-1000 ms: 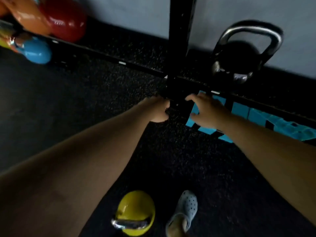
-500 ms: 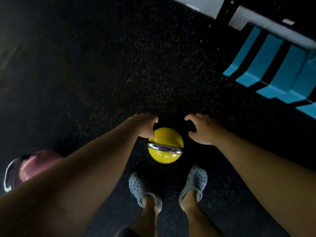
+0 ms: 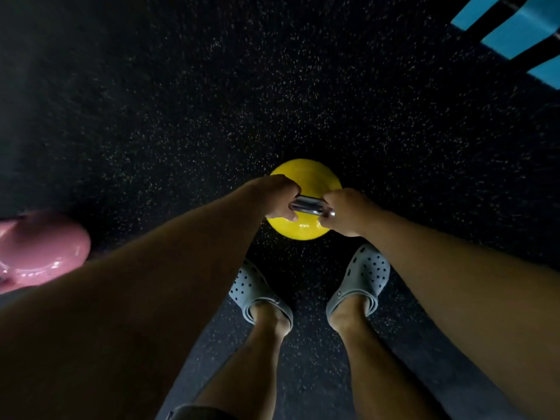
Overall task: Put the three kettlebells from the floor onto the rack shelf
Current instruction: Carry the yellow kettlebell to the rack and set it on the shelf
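A yellow kettlebell (image 3: pixel 315 180) with a shiny metal handle (image 3: pixel 308 205) sits on the dark speckled floor just in front of my feet. My left hand (image 3: pixel 277 197) is closed around the left end of the handle. The right end is gripped by my right hand (image 3: pixel 347 212). A pink kettlebell (image 3: pixel 42 250) rests on the floor at the left edge, partly hidden behind my left arm. The rack shelf is out of view.
My two feet in grey clogs (image 3: pixel 360 277) stand close behind the yellow kettlebell. Blue and black striped floor markings (image 3: pixel 515 28) show at the top right. Dark rubber flooring (image 3: pixel 212 101) stretches ahead.
The view dropped from the rack and black kettlebell down to the floor. Both hands came down from either side of the yellow kettlebell and closed on its handle.
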A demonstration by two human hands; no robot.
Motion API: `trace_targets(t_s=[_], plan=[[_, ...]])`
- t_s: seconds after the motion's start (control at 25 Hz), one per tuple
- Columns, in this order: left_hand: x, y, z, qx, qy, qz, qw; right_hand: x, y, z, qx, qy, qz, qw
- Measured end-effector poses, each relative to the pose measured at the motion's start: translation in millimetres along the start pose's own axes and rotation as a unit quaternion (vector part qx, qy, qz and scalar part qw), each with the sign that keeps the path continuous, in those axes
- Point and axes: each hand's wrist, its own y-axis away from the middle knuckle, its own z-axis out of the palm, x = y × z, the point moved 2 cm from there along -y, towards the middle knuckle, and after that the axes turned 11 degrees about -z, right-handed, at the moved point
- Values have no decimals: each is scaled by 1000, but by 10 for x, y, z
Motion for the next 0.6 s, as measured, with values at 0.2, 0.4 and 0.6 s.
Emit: trace_targets(t_s=[0.2, 0.4, 0.6], plan=[[-51, 104, -240, 29, 36, 38, 998, -129, 65, -200, 44, -48, 9, 998], [55, 430, -1052, 89, 108, 74, 987, -328, 271, -1056, 132, -41, 62, 989], [95, 687, -2041, 133, 91, 99, 982, -638, 472, -1976, 207, -22, 73, 975]])
